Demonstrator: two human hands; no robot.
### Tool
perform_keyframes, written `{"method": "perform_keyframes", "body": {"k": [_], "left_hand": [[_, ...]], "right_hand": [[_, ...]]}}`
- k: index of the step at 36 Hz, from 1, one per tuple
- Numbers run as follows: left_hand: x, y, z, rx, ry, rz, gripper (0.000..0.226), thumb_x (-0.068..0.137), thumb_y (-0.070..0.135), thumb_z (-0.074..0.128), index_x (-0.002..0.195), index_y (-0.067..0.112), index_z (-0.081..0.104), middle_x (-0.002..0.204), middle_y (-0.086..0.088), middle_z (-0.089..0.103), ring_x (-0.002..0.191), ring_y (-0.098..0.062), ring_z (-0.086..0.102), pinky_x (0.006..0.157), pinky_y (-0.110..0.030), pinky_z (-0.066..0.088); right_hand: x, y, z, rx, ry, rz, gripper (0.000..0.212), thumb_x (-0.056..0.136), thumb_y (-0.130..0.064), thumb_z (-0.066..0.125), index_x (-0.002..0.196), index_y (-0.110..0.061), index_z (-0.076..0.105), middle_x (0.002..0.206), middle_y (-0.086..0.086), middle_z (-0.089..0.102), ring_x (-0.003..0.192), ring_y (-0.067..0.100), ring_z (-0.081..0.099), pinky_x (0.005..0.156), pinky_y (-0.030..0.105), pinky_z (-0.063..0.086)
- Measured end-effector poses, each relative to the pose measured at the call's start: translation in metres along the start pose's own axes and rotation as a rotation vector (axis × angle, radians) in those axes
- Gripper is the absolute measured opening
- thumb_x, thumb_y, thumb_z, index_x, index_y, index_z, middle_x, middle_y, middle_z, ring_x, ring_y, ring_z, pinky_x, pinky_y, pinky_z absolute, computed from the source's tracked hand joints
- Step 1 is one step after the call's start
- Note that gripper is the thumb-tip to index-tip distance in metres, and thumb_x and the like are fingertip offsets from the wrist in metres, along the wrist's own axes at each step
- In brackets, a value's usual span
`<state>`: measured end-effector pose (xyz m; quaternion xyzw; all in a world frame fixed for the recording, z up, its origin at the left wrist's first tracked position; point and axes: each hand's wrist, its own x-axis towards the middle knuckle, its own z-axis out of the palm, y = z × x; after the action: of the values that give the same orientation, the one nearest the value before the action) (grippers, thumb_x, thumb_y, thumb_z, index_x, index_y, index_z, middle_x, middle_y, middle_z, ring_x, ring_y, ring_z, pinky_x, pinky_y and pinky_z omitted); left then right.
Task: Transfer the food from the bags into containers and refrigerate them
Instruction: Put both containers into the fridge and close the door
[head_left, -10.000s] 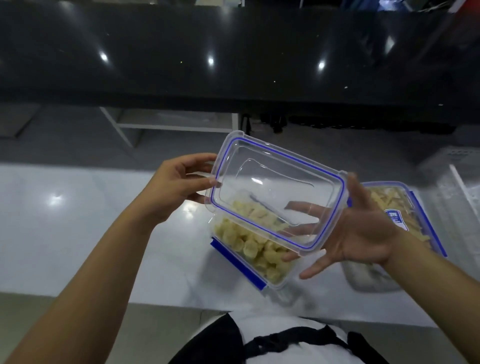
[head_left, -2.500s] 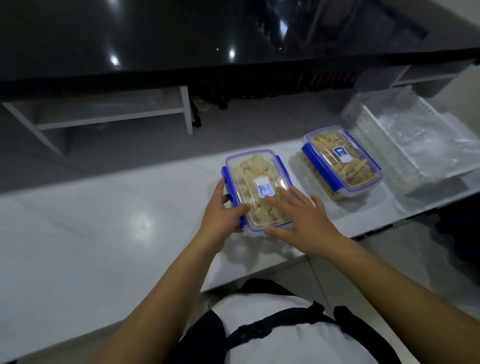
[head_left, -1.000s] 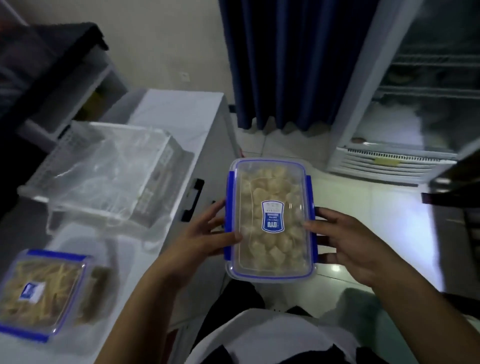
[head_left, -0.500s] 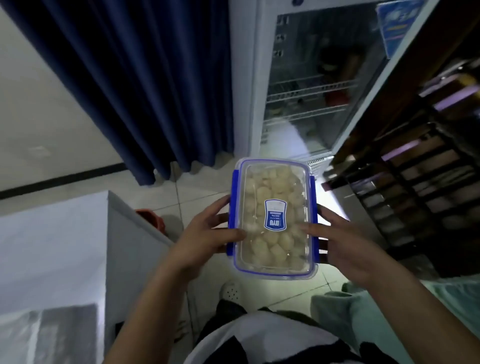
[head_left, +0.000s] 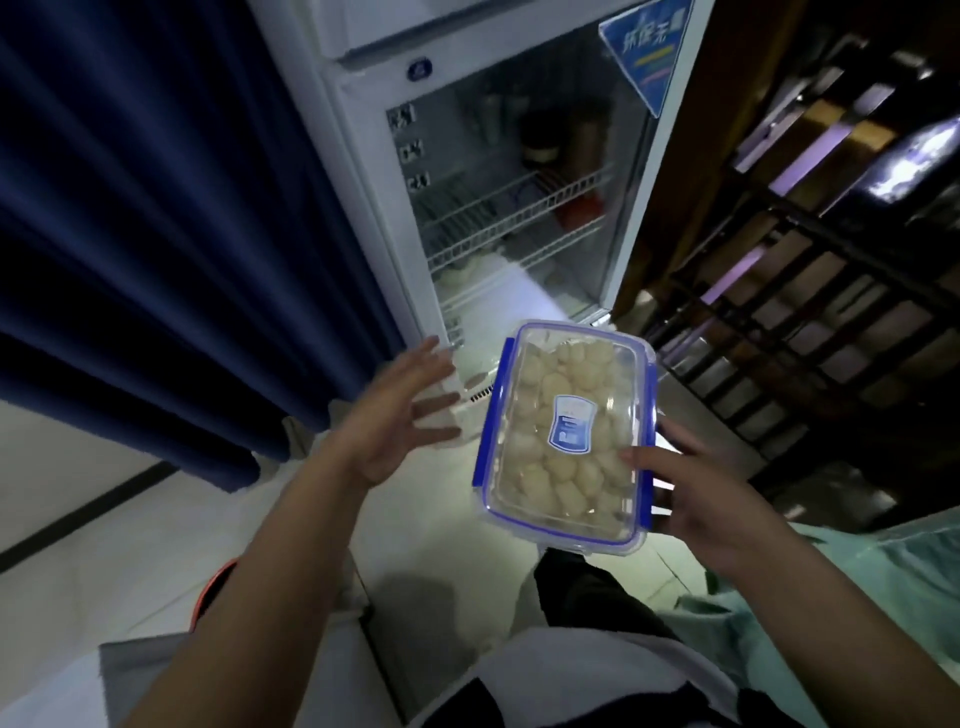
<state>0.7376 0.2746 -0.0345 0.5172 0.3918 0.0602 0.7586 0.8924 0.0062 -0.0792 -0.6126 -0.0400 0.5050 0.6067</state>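
Glass-door fridge (head_left: 519, 171) standing closed ahead, beside a blue curtain (head_left: 156, 208). Right hand (head_left: 711, 499) alone gripping the lidded food container (head_left: 566, 441), kept level at its right edge. Left hand (head_left: 400, 410) hovering spread and empty, likely freeing itself for the door.
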Motion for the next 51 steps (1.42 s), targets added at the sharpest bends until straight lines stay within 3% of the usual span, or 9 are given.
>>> {"method": "perform_keyframes", "body": {"k": [5,11,22,30,36,40,44,48,51], "left_hand": [[0.075,0.068,-0.004,0.132,0.312,0.192,0.018,0.092,0.028,0.071,0.095,0.044,0.065,0.076,0.022,0.068,0.085,-0.004,0.06,0.084,-0.039,0.051],[0.155,0.135,-0.001,0.327,0.542,0.419,0.079,0.09,0.023,0.077,0.155,0.021,0.031,0.158,-0.002,0.038,0.139,-0.02,0.043,0.112,-0.041,0.042],[0.222,0.151,-0.016,0.281,0.747,0.558,0.042,0.091,0.022,0.074,0.122,0.022,0.045,0.103,0.012,0.056,0.092,-0.005,0.058,0.096,-0.034,0.054],[0.215,0.138,-0.018,0.303,0.684,0.58,0.04,0.098,0.019,0.064,0.126,0.029,0.038,0.122,0.003,0.058,0.109,-0.015,0.059,0.103,-0.036,0.05],[0.175,0.088,0.016,0.276,0.681,0.698,0.048,0.095,0.022,0.067,0.134,0.019,0.039,0.111,0.002,0.06,0.085,0.008,0.06,0.077,-0.012,0.05],[0.135,0.041,0.049,0.258,0.563,0.745,0.054,0.092,0.016,0.071,0.136,0.019,0.039,0.123,-0.01,0.058,0.109,-0.019,0.061,0.093,-0.032,0.055],[0.106,0.012,0.077,0.43,0.553,0.715,0.086,0.08,0.019,0.082,0.149,0.027,0.031,0.138,0.0,0.04,0.129,-0.017,0.04,0.102,-0.029,0.034],[0.094,0.006,0.098,0.558,0.322,0.723,0.103,0.073,0.027,0.088,0.15,0.044,0.021,0.149,0.012,0.024,0.143,-0.018,0.028,0.115,-0.042,0.03],[0.093,-0.002,0.12,0.512,0.07,0.715,0.086,0.079,0.027,0.085,0.147,0.036,0.034,0.141,0.012,0.045,0.127,0.009,0.043,0.104,-0.014,0.036]], "right_hand": [[0.039,-0.022,-0.03,0.049,0.051,0.024,0.059,0.06,-0.03,0.079,0.117,-0.042,0.068,0.1,0.003,0.077,0.073,0.026,0.072,0.067,0.043,0.057],[0.081,-0.055,-0.066,0.053,0.117,0.009,0.049,0.07,-0.025,0.073,0.116,-0.041,0.069,0.097,0.003,0.076,0.07,0.025,0.072,0.064,0.041,0.056],[0.103,-0.086,-0.101,0.066,0.203,-0.002,0.038,0.083,-0.015,0.07,0.115,-0.035,0.07,0.101,0.006,0.077,0.073,0.027,0.071,0.067,0.044,0.058],[0.087,-0.065,-0.108,0.139,0.31,0.038,0.037,0.082,-0.016,0.07,0.112,-0.038,0.071,0.101,0.004,0.077,0.07,0.026,0.073,0.065,0.042,0.058],[0.066,-0.046,-0.1,0.175,0.362,0.061,0.036,0.082,-0.016,0.07,0.11,-0.039,0.071,0.102,0.007,0.076,0.073,0.029,0.073,0.07,0.046,0.059],[0.046,-0.036,-0.087,0.198,0.419,0.047,0.037,0.082,-0.016,0.071,0.112,-0.038,0.07,0.103,0.007,0.076,0.074,0.03,0.074,0.064,0.042,0.059],[0.013,-0.026,-0.072,0.208,0.482,0.034,0.042,0.08,-0.017,0.072,0.117,-0.036,0.068,0.102,0.005,0.077,0.07,0.026,0.074,0.059,0.039,0.057],[-0.028,-0.011,-0.056,0.181,0.526,0.04,0.039,0.08,-0.017,0.071,0.114,-0.036,0.069,0.1,0.005,0.077,0.07,0.027,0.074,0.058,0.039,0.056],[-0.058,0.006,-0.047,0.166,0.545,0.055,0.032,0.081,-0.016,0.069,0.105,-0.037,0.072,0.097,0.006,0.077,0.067,0.026,0.074,0.059,0.038,0.055]]}}
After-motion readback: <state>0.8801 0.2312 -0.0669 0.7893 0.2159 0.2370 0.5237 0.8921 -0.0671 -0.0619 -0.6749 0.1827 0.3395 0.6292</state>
